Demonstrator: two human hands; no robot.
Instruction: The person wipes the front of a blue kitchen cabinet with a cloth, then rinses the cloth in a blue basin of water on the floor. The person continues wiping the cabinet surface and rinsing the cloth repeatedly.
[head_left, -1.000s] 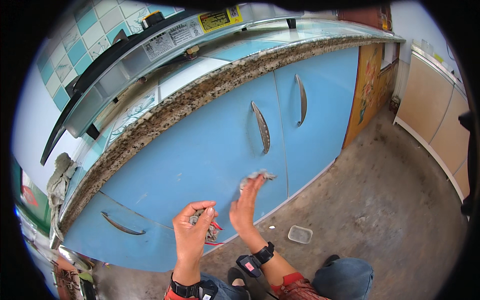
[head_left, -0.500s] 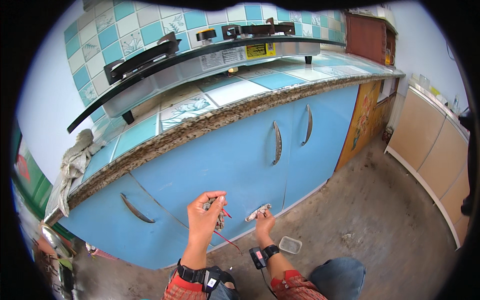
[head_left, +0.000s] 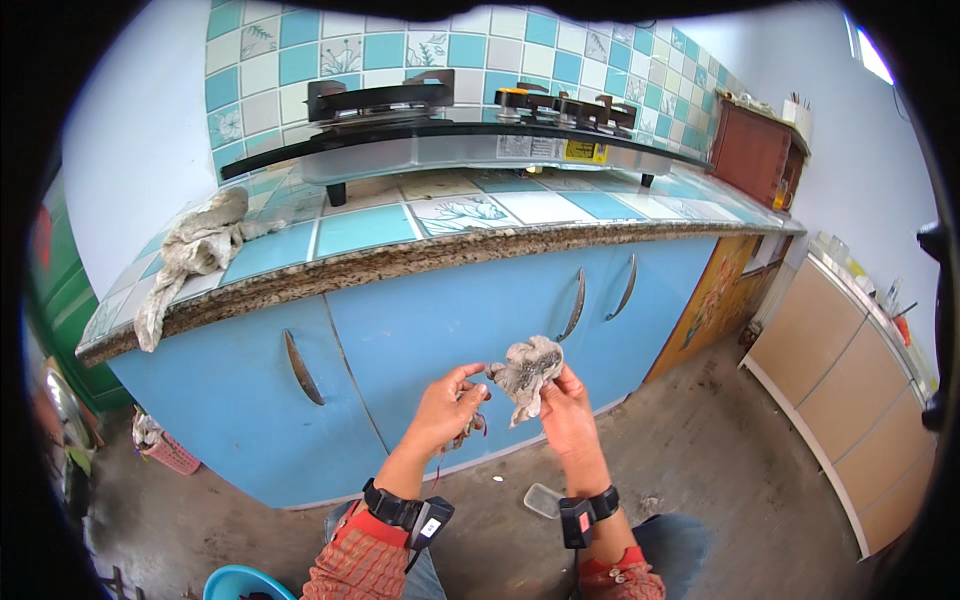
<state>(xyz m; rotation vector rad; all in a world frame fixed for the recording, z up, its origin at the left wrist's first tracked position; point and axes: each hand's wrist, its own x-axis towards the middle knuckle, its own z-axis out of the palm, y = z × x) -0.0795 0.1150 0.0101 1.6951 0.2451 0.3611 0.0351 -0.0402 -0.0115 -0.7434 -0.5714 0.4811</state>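
My right hand [head_left: 567, 415] grips a crumpled grey rag [head_left: 527, 368] and holds it up in front of the blue cabinet doors [head_left: 450, 330]. My left hand [head_left: 447, 405] is raised beside it, its fingertips touching the rag's left edge. A small dark reddish bit hangs from under the left palm; I cannot tell what it is. Both wrists wear black bands.
A tiled counter [head_left: 420, 235] with a speckled stone edge carries a black glass gas stove [head_left: 450, 125]. Another grey cloth [head_left: 195, 250] hangs over the counter's left end. A small clear container [head_left: 543, 499] lies on the concrete floor. Beige cabinets [head_left: 840, 370] stand to the right. A blue bowl [head_left: 245, 583] sits low left.
The view has tilted up from the cabinet doors to the counter and stove. My hands came away from the door and together, with the rag now lifted between them.
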